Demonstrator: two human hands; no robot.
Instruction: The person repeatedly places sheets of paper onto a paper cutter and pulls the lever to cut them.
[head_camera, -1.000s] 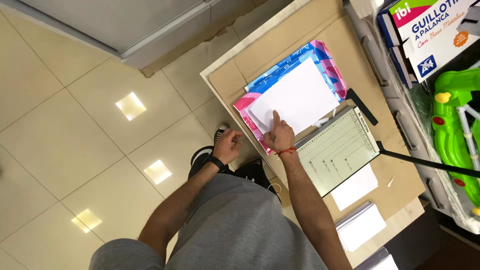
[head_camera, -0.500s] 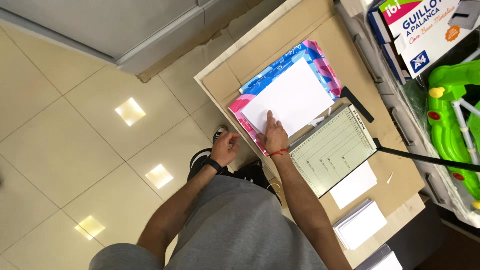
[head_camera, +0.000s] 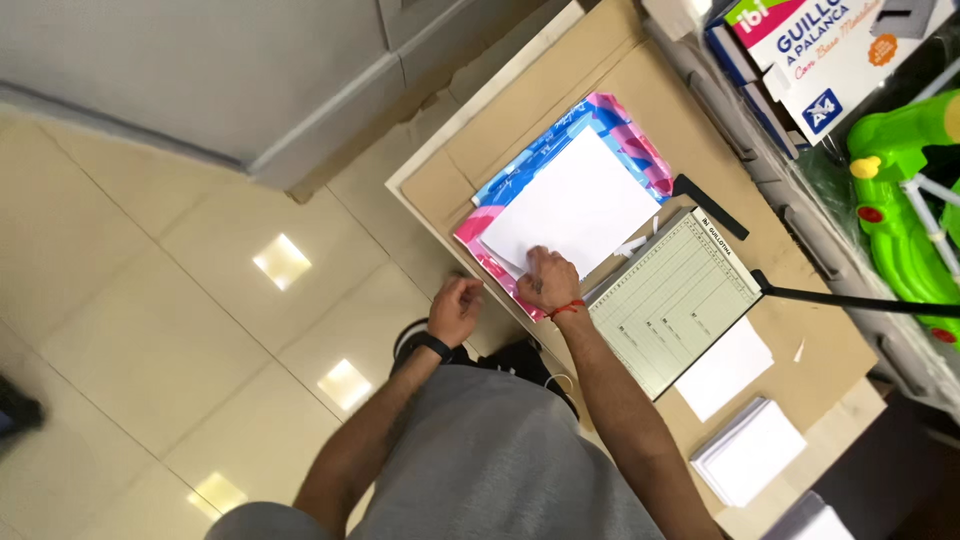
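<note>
A stack of white paper (head_camera: 575, 205) lies on a pink and blue folder (head_camera: 610, 120) on the brown table (head_camera: 640, 80). My right hand (head_camera: 545, 280), with a red thread at the wrist, rests on the near corner of the white paper, fingers curled down on it. My left hand (head_camera: 455, 308), with a black wristband, hovers at the table's near edge just left of the folder, fingers loosely curled and holding nothing that I can see.
A lever paper cutter (head_camera: 675, 295) with a gridded bed sits right of the folder, its black arm (head_camera: 850, 300) raised toward the right. Cut white sheets (head_camera: 725, 368) and a stack of them (head_camera: 750, 450) lie further along. Boxes (head_camera: 830, 50) and a green toy (head_camera: 905, 200) stand behind.
The view has shifted and drawn closer. My right hand has slid down from the middle of the white paper to its near corner. My left hand stays by the table edge.
</note>
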